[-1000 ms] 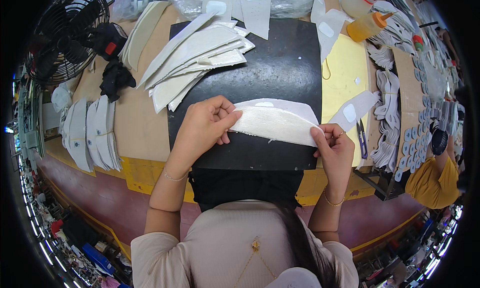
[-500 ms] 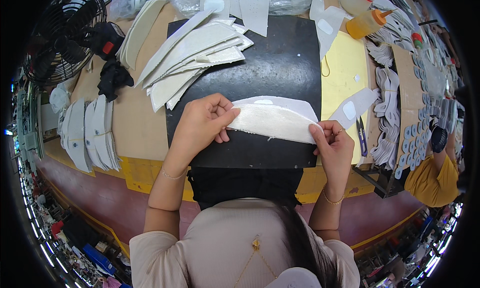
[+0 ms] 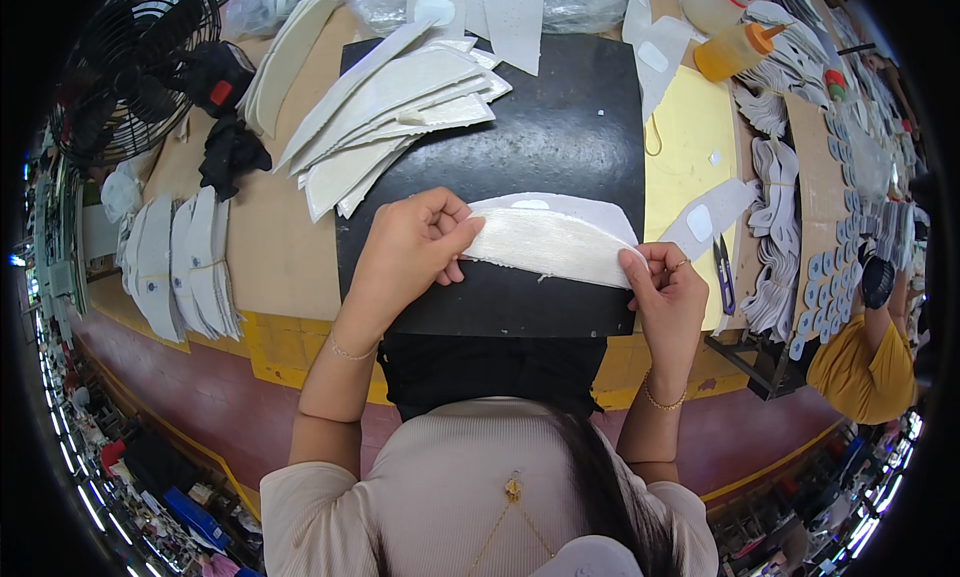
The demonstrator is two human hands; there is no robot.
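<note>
A curved cream padding strip (image 3: 550, 245) is stretched between my hands over the near part of a black mat (image 3: 560, 137). Its left end is pinched between the thumb and fingers of my left hand (image 3: 415, 247). My right hand (image 3: 665, 282) grips the right end the same way. Behind the strip, and partly covered by it, shows a pale grey fabric piece (image 3: 590, 211) with a white oval patch. A fanned pile of similar cream strips (image 3: 395, 107) lies at the mat's far left.
A black fan (image 3: 130, 72) stands far left, near bundled grey pieces (image 3: 190, 267). To the right are a yellow sheet (image 3: 690, 127), purple-handled snips (image 3: 724, 277) and an orange squeeze bottle (image 3: 735, 53). Another person's yellow sleeve (image 3: 862, 372) shows at the right.
The view has shifted very slightly. Both hands keep their hold on the strip, with no clear movement otherwise.
</note>
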